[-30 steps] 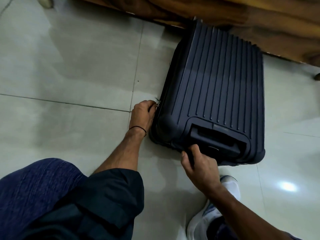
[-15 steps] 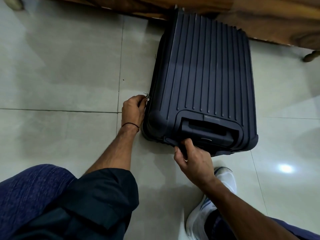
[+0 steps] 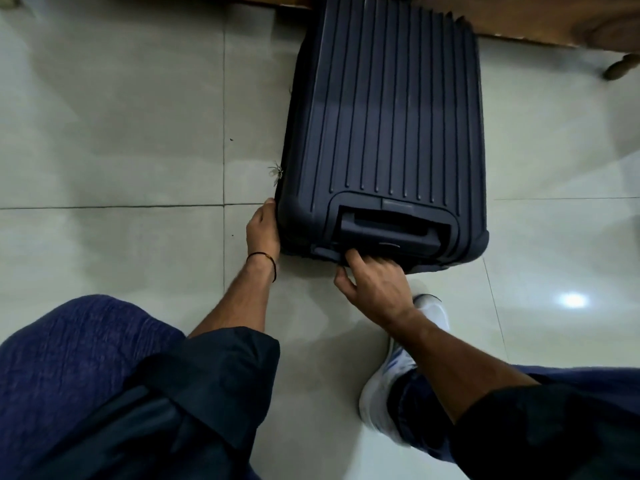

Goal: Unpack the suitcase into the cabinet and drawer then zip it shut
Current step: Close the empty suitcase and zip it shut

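A dark navy ribbed hard-shell suitcase (image 3: 384, 126) lies flat and closed on the tiled floor. Its silver zipper pulls (image 3: 276, 172) stick out from the left side, with nothing touching them. My left hand (image 3: 263, 230) rests flat against the suitcase's near left corner, a little nearer to me than the pulls. My right hand (image 3: 374, 282) curls its fingers around the carry handle (image 3: 329, 253) on the near end, below the recessed telescopic handle (image 3: 391, 226). The fingertips are hidden under the case edge.
Wooden furniture (image 3: 540, 19) runs along the far edge, with one of its feet (image 3: 620, 65) at the far right; the suitcase's far end lies against it. My white shoe (image 3: 398, 368) stands on the floor right behind my right hand. My knee fills the lower left.
My left hand has let go of the zipper pulls and slid back to the near left corner. My right hand has pushed its fingers further into the carry handle.
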`<state>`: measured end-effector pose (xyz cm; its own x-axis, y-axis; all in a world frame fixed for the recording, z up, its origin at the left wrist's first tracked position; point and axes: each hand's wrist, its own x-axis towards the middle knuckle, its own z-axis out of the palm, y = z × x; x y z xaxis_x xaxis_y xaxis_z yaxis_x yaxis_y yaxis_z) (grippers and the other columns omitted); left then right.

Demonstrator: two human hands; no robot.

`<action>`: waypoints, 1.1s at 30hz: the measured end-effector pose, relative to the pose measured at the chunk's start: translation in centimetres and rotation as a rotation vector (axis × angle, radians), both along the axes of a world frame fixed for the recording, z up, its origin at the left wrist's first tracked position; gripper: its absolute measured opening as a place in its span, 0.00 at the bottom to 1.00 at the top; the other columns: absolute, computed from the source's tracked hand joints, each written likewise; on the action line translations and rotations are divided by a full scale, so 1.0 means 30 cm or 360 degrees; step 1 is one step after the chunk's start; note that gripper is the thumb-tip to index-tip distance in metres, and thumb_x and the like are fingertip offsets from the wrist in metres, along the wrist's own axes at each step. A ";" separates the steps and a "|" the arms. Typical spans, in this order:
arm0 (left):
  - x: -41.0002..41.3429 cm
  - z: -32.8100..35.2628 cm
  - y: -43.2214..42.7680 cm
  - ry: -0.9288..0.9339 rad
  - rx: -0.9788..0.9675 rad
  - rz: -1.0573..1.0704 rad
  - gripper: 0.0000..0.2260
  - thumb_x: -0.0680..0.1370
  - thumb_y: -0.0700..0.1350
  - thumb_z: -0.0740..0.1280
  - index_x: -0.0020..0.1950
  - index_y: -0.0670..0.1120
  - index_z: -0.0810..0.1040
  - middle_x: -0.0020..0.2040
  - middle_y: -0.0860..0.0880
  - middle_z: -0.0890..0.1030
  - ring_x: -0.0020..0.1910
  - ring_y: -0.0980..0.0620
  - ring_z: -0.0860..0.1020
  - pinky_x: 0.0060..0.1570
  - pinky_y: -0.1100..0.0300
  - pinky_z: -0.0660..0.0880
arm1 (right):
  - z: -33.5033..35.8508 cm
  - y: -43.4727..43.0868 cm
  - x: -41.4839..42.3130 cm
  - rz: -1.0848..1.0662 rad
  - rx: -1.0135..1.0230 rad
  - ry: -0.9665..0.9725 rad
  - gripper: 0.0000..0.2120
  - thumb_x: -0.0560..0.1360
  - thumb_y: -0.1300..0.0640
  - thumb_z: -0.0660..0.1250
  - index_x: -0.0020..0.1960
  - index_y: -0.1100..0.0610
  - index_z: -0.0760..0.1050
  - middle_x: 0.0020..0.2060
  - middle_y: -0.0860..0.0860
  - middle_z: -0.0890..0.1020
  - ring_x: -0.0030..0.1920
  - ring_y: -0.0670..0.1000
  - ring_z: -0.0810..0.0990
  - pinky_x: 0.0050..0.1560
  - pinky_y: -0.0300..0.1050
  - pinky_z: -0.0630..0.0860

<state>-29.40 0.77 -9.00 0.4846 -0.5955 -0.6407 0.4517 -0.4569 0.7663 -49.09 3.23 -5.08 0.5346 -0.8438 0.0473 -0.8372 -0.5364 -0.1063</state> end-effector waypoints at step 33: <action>-0.284 1.885 0.540 -0.0852 -0.0055 -0.0956 0.38 0.77 0.44 0.66 0.80 0.54 0.46 0.80 0.51 0.52 0.78 0.53 0.54 0.76 0.51 0.56 | 2.079 -0.086 -0.086 -0.0282 0.1045 0.0186 0.14 0.73 0.48 0.68 0.43 0.60 0.77 0.41 0.57 0.78 0.43 0.60 0.79 0.43 0.46 0.72</action>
